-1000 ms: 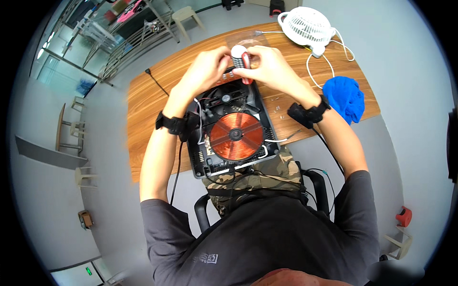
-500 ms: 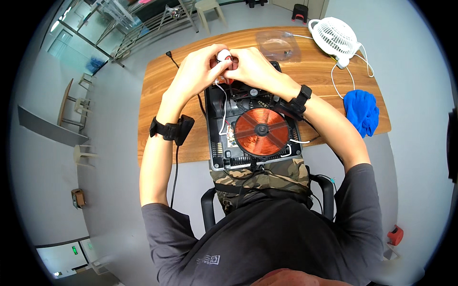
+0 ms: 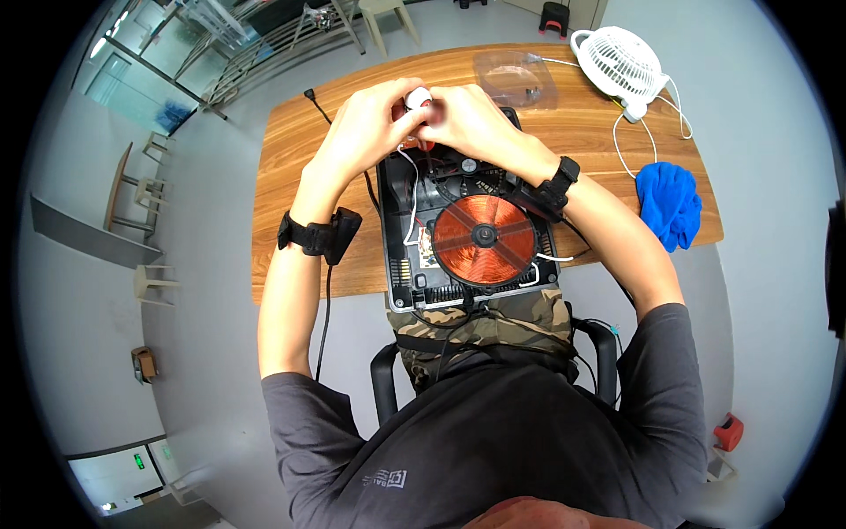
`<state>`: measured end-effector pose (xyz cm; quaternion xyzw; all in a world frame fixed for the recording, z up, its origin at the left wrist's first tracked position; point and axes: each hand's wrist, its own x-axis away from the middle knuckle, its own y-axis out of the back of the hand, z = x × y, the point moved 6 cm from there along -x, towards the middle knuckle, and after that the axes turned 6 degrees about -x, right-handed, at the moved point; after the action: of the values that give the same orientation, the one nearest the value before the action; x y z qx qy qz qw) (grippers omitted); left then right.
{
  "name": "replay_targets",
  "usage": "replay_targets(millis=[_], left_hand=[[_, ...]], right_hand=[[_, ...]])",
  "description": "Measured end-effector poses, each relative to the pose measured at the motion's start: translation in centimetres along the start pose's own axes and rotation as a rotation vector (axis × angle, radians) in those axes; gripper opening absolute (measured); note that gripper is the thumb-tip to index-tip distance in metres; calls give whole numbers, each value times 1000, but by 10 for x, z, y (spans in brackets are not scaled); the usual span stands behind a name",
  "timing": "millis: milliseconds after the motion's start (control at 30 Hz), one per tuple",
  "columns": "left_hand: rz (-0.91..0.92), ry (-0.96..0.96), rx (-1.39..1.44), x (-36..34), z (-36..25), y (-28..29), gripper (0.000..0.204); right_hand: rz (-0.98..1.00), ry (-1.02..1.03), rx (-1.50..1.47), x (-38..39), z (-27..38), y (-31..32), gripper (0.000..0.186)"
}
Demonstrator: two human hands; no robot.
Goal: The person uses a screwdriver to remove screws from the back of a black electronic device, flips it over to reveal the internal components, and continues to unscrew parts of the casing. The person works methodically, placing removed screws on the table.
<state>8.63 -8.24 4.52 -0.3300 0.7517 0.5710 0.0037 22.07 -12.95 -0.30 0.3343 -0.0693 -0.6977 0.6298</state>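
Note:
An opened induction cooker (image 3: 401,269) lies on the near edge of the table and over my lap, its round copper coil (image 3: 485,242) facing up. Over its far end, my left hand (image 3: 370,123) and my right hand (image 3: 467,119) meet, with curled fingers closed around a small white-and-red thing with a rounded white end (image 3: 418,98). Fingers cover most of it, so its kind is unclear. Just under the hands, red parts show, and a white cable (image 3: 414,194) runs down the casing's left side. A black fan (image 3: 480,182) sits partly beneath my right wrist.
On the wooden table (image 3: 300,194), a clear plastic tray (image 3: 515,81) lies at the back. A white electric fan (image 3: 619,66) with its cable stands at the far right, near a crumpled blue cloth (image 3: 668,204). A black plug (image 3: 310,94) lies at the far left.
Both hands keep their hold on the white-and-red thing. My right fingers have shifted slightly around it, and their tips are blurred. The cooker stays in place.

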Motion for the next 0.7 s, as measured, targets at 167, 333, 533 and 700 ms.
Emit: replay_targets(millis=[167,333,533,700], left_hand=[[12,18,21,-1,-2,-1,37],[24,29,16,-1,-3,-1,37],[34,4,19,-2,-2,-3,39],[42,8,46,0,-4,-2,39]], right_hand=[[-16,13,9,0,-4,0,32],[-21,29,7,-1,-8,-1,33],[-6,25,-21,3,-6,2,35],[2,32,-8,4,-3,3,36]])
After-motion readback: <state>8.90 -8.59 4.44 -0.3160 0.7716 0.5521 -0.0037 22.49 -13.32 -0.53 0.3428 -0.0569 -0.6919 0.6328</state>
